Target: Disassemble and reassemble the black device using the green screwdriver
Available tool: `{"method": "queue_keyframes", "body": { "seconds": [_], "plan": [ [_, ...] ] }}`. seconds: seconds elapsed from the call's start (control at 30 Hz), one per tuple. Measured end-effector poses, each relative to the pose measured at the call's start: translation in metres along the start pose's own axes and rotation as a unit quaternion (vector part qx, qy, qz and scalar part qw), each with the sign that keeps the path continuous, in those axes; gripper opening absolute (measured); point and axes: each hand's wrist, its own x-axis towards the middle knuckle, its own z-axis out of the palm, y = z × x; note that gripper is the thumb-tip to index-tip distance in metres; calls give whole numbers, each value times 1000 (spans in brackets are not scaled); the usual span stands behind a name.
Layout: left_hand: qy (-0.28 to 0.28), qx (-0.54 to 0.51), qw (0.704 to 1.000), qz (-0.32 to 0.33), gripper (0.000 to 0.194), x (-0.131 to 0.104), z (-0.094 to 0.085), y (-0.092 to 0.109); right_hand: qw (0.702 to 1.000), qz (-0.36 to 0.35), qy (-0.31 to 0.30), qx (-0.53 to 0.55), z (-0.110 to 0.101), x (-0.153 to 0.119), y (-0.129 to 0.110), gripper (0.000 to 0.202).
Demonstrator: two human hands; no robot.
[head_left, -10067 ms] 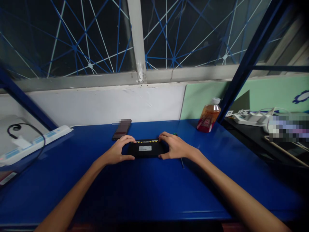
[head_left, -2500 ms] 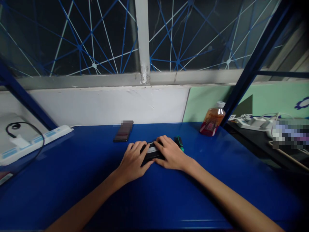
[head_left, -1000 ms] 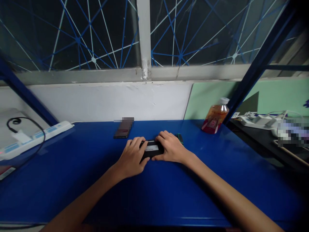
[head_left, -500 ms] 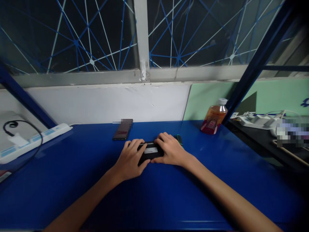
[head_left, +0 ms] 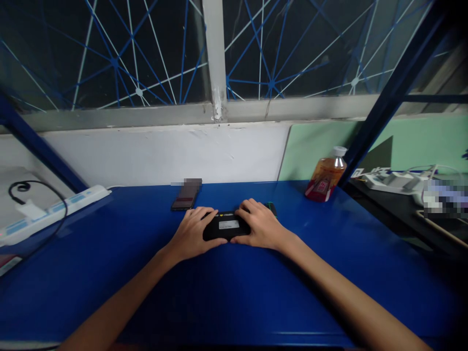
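A flat black box-like device with a white label and a small yellow mark lies on the blue tabletop in front of me. My left hand is closed around its left end, thumb along the near edge and fingers over the far side. At the other end, my right hand grips it the same way, covering that corner. Just beyond my right hand is a small black and green object, partly hidden, whose kind I cannot make out. A dark smartphone rests past my left hand.
A bottle of orange-red drink with a white cap stands at the back right. Along the left lies a white power strip with a black cable. Blue metal posts rise at both sides, and a wall with windows closes off the back.
My left hand has shifted slightly left and up along the device, its fingers drawn off the label, so more of the black surface shows. My right hand keeps its grip.
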Motion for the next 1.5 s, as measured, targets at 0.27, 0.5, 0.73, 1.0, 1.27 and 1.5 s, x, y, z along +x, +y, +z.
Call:
{"method": "queue_keyframes", "body": {
  "seconds": [0.27, 0.5, 0.73, 1.0, 1.27, 1.5],
  "plan": [
    [-16, -16, 1000, -5, 67, 0, -1, -1, 1000, -3, 0, -14, -2, -3, 6, 72],
    [-11, -32, 999, 14, 66, 1, -1, -2, 999, -3, 8, 36, 5, -5, 8, 66],
    [-24, -51, 998, 12, 68, 2, -7, 3, 997, 11, -12, 79, 5, -5, 6, 65],
    [-58, -92, 993, -40, 72, 3, -9, -2, 999, 1, -3, 40, 2, -4, 2, 67],
    [-65, -112, 991, -32, 74, 4, -8, -5, 998, 20, -7, 60, 1, -3, -2, 62],
    [-52, -128, 990, -11, 73, 6, -10, -7, 996, 26, -3, 80, 2, -2, -2, 61]
  ]
}}
